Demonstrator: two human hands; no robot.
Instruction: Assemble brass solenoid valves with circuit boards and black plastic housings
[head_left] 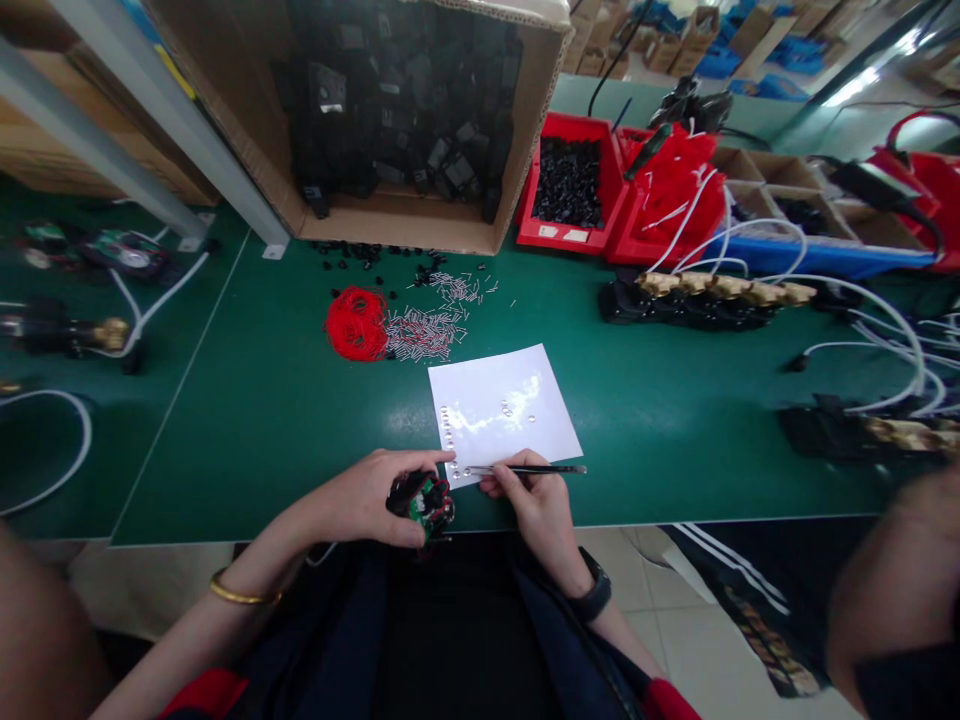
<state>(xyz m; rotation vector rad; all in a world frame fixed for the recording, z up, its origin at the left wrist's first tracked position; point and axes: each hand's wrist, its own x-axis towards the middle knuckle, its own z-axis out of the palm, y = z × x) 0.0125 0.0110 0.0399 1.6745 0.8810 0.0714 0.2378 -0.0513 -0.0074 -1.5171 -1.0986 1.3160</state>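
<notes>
At the near edge of the table [300,430], head view, left hand [371,495] fingers clenched round a green-and-black assembly [424,500], right hand [536,500] just beside it pinching a thin black tool [536,469], tool lying across a white sheet [510,400], small shiny parts [448,420] just beyond the fingertips, red wire coil [356,323] farther off.

A large cardboard box [390,215] of black parts stands at the far side of the green worktop [300,430], a red bin [536,200] of small black pieces to its right. Nearer lie a red wire coil [356,323] and, just right of it, thin metal pins [424,335]
</notes>
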